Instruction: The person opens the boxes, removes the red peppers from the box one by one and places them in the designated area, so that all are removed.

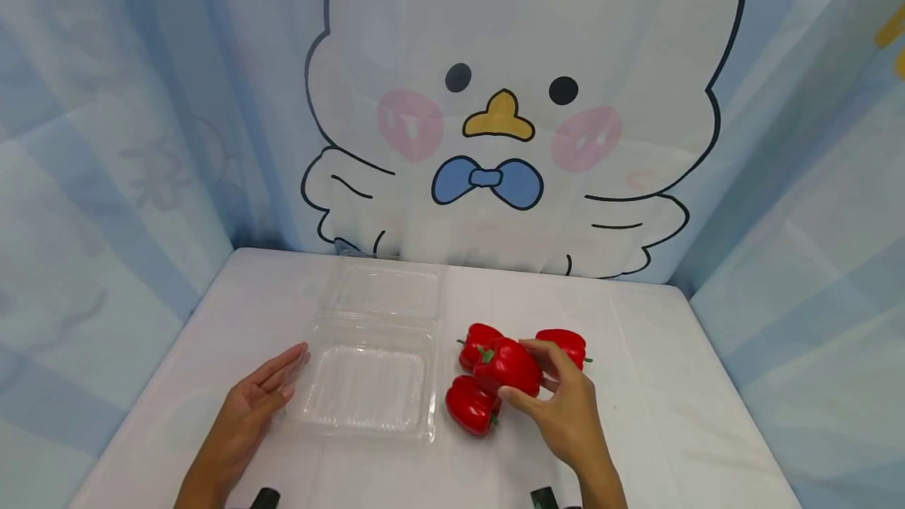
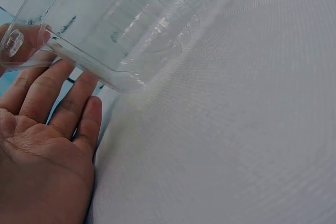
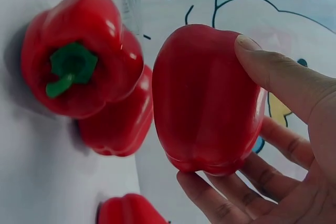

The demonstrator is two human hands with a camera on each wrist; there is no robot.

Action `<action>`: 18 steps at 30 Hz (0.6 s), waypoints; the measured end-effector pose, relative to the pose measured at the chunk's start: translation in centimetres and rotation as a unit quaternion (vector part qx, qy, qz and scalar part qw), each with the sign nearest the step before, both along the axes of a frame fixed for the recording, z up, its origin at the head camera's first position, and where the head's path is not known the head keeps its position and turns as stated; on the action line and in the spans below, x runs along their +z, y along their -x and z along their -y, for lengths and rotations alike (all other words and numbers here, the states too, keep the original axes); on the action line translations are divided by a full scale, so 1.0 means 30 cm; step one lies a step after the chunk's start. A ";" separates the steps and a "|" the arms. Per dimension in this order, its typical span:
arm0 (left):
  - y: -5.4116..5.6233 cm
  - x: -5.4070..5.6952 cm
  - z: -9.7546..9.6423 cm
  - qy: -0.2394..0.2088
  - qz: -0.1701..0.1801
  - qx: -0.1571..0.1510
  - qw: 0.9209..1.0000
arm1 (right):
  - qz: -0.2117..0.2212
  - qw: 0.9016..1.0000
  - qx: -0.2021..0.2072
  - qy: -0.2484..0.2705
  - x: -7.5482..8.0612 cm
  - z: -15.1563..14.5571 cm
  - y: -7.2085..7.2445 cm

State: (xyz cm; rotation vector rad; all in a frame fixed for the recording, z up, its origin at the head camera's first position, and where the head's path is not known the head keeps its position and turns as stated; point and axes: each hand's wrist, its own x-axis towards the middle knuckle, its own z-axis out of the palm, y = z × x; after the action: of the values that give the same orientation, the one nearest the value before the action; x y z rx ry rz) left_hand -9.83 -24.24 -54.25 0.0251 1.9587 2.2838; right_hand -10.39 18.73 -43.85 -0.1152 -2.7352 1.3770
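Note:
My right hand (image 1: 566, 407) grips a glossy red bell pepper (image 1: 511, 368) with a green stem, thumb on one side and fingers on the other. In the right wrist view that held pepper (image 3: 207, 100) is raised beside the others. Two more red bell peppers (image 1: 472, 407) (image 1: 475, 344) lie close behind and below it, and another pepper (image 1: 563, 344) is beyond my right hand. My left hand (image 1: 247, 407) has its fingers extended at the left edge of an open clear plastic clamshell box (image 1: 371, 434). Through the box's rim (image 2: 63, 51), part of that hand shows in the left wrist view.
The box's clear lid (image 1: 385, 289) lies folded back toward the rear edge of the white-covered table (image 1: 657, 415). A curtain with a cartoon bird (image 1: 495, 242) hangs behind the table, and pale blue curtains (image 1: 92, 218) stand at the sides.

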 end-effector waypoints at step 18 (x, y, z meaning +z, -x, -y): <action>0.006 -0.009 0.004 -0.021 -0.017 -0.008 1.000 | 0.046 0.996 -0.063 -0.032 -0.039 -0.116 -0.047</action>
State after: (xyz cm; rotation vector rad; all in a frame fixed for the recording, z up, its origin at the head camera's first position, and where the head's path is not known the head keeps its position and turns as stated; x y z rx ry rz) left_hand -10.00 -24.37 -54.51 0.0844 1.9201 2.3283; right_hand -8.97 22.20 -45.03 -0.3500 -2.7879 1.2808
